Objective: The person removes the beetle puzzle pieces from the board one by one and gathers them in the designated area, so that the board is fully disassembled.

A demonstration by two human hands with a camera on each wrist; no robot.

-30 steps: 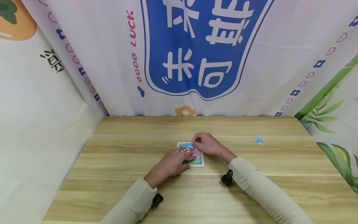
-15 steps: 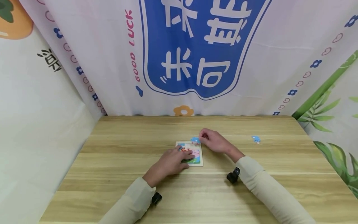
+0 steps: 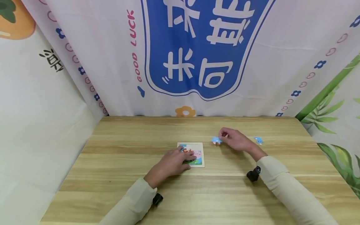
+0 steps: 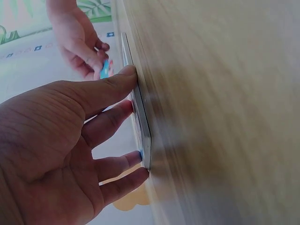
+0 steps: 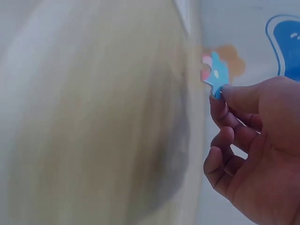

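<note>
A small square jigsaw puzzle board (image 3: 203, 156) with a pale frame and a colourful picture lies mid-table. On it rests my left hand (image 3: 175, 161), its fingers spread over the picture and hiding part of it; in the left wrist view the thumb and fingertips touch the board's face and edge. To the right of the board, my right hand (image 3: 234, 139) pinches a blue and pink puzzle piece (image 5: 218, 74) between thumb and index finger, held above the table. The board's upper right shows a pale, bare area. Farther right, a second blue puzzle piece (image 3: 258, 140) lies on the wood.
The wooden table (image 3: 126, 134) ends at the back against a printed curtain (image 3: 121, 100). Cloths hang along the left and right sides as well. A small black camera (image 3: 254, 174) sits on the right wrist, another (image 3: 157, 199) on the left.
My right hand has lifted the blue puzzle piece off the board's top right and carried it to the right. My left hand has stayed on the board.
</note>
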